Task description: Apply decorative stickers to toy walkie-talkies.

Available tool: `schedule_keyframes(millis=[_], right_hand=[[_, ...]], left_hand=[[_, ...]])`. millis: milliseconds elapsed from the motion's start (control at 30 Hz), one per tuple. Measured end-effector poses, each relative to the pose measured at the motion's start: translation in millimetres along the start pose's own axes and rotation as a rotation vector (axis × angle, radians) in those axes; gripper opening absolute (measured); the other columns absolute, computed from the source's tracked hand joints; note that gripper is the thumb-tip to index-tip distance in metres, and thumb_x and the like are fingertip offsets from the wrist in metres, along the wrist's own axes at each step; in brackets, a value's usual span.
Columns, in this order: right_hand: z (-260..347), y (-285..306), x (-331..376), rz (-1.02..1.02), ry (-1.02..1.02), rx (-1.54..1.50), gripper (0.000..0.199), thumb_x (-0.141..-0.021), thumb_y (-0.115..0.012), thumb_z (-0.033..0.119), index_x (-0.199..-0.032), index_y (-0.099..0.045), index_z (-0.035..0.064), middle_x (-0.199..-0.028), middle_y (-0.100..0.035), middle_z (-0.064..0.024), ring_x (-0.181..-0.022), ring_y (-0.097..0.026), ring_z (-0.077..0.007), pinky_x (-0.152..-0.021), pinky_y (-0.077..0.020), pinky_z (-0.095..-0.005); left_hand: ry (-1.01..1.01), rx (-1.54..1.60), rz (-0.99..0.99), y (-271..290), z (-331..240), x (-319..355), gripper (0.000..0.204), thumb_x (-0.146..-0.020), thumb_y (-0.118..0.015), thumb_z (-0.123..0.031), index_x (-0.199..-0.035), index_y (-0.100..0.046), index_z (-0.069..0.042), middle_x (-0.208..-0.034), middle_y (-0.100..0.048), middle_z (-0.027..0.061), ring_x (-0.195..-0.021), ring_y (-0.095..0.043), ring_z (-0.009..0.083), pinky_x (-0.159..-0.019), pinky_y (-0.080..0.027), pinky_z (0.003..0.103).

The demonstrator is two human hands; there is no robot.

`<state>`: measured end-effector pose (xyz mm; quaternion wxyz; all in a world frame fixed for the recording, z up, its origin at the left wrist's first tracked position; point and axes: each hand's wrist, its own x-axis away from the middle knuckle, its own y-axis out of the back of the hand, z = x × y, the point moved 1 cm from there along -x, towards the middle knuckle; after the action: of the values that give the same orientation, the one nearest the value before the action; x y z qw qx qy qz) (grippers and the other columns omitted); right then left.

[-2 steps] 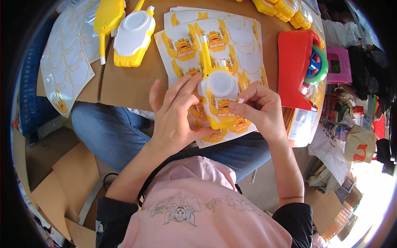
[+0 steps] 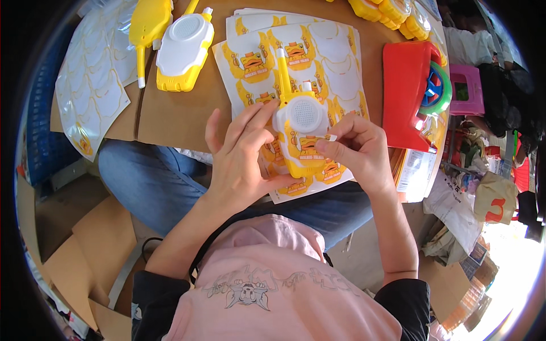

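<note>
A toy walkie-talkie (image 2: 306,115), yellow and white with a round speaker grille, lies face up over printed sticker sheets (image 2: 340,48), its antenna pointing away from me. My left hand (image 2: 240,162) steadies it, fingertips at its upper left edge and thumb by its bottom end. On the lower front of the toy is a duck-picture sticker (image 2: 310,145). My right hand (image 2: 363,149) pinches the sticker's right edge between thumb and forefinger; a small pale corner sticks up there. The right fingers hide part of the toy's right side.
Another white-fronted walkie-talkie (image 2: 185,54) and a yellow one (image 2: 149,25) lie at the far left, beside a mostly used sticker sheet (image 2: 94,85). To the right stands a red tape dispenser (image 2: 401,94) with green tape (image 2: 442,88). Yellow casings (image 2: 392,14) are piled at the far right.
The sticker's edge at my right fingertips has shifted very slightly. Both hands and the walkie-talkie stay in place.
</note>
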<state>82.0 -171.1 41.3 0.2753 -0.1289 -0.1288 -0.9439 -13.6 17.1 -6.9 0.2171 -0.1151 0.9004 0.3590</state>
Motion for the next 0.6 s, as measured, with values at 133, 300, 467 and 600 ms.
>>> schedule_keyframes(millis=[133, 300, 467, 600], right_hand=[[-1.6, -0.3, -0.2, -0.008, -0.006, 0.004, 0.018, -0.079, -0.079, 0.007, -0.081, -0.062, 0.0024, -0.070, -0.060, 0.0055, -0.057, -0.045, 0.0025, -0.051, -0.0342, -0.0153], [-2.3, 0.2, -0.5, -0.006, 0.005, -0.001, 0.018, -0.079, -0.079, 0.007, -0.081, -0.062, 0.0024, -0.069, -0.059, 0.0057, -0.057, -0.045, 0.0025, -0.051, -0.0339, -0.0154], [-2.5, 0.5, -0.2, -0.006, 0.004, 0.008, 0.018, -0.079, -0.079, 0.008, -0.080, -0.062, 0.0024, -0.069, -0.058, 0.0060, -0.057, -0.043, 0.0026, -0.051, -0.0327, -0.0154], [-3.1, 0.3, -0.1, -0.006, 0.007, -0.005, 0.018, -0.079, -0.079, 0.007, -0.080, -0.062, 0.0026, -0.069, -0.057, 0.0064, -0.057, -0.043, 0.0027, -0.051, -0.0323, -0.0153]], left_hand=[[-0.006, -0.001, -0.008, -0.7, 0.7, 0.5, 0.078, -0.050, -0.090, -0.033, -0.105, -0.040, -0.009, -0.137, -0.052, 0.0175, -0.127, -0.048, 0.0301, -0.108, -0.014, 0.059], [-0.005, -0.001, -0.003, -0.4, 1.1, 0.3, 0.078, -0.050, -0.089, -0.034, -0.105, -0.040, -0.009, -0.137, -0.052, 0.0175, -0.127, -0.048, 0.0300, -0.108, -0.014, 0.058], [-0.002, -0.001, -0.003, -0.7, 0.6, -0.1, 0.078, -0.051, -0.089, -0.036, -0.105, -0.040, -0.009, -0.136, -0.052, 0.0173, -0.127, -0.048, 0.0299, -0.108, -0.014, 0.059], [0.005, -0.004, -0.006, -0.5, -0.1, -0.7, 0.077, -0.052, -0.089, -0.038, -0.104, -0.041, -0.009, -0.136, -0.053, 0.0170, -0.126, -0.049, 0.0299, -0.108, -0.015, 0.058]])
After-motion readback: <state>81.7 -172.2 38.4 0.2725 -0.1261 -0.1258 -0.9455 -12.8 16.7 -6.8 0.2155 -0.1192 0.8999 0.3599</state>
